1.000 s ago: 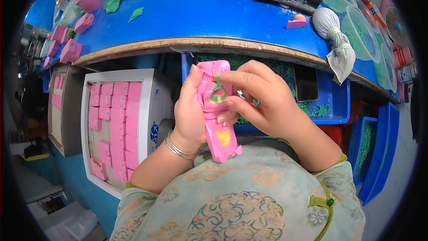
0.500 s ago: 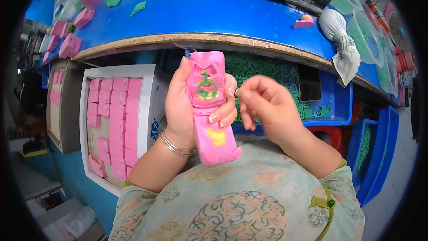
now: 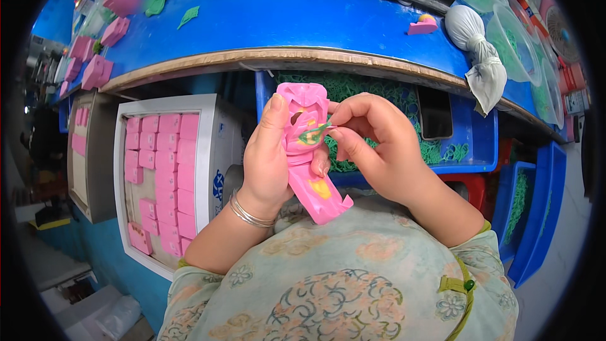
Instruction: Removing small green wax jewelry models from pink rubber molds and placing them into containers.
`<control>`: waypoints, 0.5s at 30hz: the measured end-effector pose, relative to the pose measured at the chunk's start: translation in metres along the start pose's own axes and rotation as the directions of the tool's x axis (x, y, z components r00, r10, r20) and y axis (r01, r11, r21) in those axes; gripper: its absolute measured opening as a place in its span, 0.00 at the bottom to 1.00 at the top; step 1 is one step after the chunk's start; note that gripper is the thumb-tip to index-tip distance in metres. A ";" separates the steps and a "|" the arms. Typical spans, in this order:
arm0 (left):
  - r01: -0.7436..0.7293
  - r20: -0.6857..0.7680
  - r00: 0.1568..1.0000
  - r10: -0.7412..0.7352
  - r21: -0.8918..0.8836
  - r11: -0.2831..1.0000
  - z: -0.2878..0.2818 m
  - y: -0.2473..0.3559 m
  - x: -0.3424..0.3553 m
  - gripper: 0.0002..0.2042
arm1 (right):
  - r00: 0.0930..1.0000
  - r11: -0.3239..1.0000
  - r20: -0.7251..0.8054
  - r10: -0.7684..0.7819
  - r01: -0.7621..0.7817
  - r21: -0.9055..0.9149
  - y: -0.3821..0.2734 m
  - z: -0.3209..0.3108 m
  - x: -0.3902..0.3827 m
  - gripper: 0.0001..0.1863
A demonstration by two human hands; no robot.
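Note:
My left hand (image 3: 264, 161) is wrapped round a long, soft-looking pink mold (image 3: 319, 207), its thumb along one edge and fingers under it. The mold is tilted and bends at its middle, with yellow patches on its face. On its upper half lies a thin green piece (image 3: 311, 134), shaped like a loop with a stem. With thumb and forefinger closed, my right hand (image 3: 386, 148) pinches the stem end of that green piece at the mold's right edge. Part of the piece is hidden behind the fingertips.
Below the table edge, a blue tray (image 3: 470, 165) holds many green loops and a dark phone-like slab (image 3: 435, 115). A white-framed box (image 3: 208, 132) of pink blocks stands left. On the blue table (image 3: 265, 12) are a tied white cloth bag (image 3: 470, 31), pink pieces and green scraps.
The mold has turned and tilted, its lower end shifting right. My right hand has come in to the mold and now pinches the green piece, whose stem is pulled toward the right.

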State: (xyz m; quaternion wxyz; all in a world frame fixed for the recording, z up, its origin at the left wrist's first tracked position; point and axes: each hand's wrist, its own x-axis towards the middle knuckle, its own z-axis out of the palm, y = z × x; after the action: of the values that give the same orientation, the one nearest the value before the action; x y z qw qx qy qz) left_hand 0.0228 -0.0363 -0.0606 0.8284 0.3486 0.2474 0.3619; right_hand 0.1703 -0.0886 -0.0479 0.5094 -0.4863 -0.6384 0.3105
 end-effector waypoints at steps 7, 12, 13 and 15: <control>0.102 0.060 0.994 -0.092 -0.181 0.978 0.004 0.004 0.004 0.30 | 0.767 0.246 0.406 0.497 -0.573 0.782 0.013 0.002 -0.005 0.07; 0.210 0.170 0.973 -0.154 -0.392 0.896 0.008 0.007 0.005 0.27 | 0.806 0.555 0.119 0.580 -0.498 0.666 0.013 0.004 -0.011 0.05; 0.212 0.173 0.973 -0.155 -0.391 0.896 0.009 0.006 0.004 0.27 | 0.877 0.698 -0.015 0.480 -0.372 0.612 0.011 0.001 -0.009 0.06; 0.100 -0.040 0.994 -0.102 -0.039 0.994 0.009 0.002 0.002 0.22 | 0.946 0.930 -0.267 0.185 -0.080 0.360 0.009 0.002 -0.001 0.06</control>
State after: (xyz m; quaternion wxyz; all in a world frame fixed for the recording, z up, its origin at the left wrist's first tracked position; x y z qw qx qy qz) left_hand 0.0289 -0.0375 -0.0540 0.8465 0.3128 0.2753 0.3313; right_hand 0.1711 -0.0865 -0.0569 0.6541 -0.4732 -0.4557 0.3749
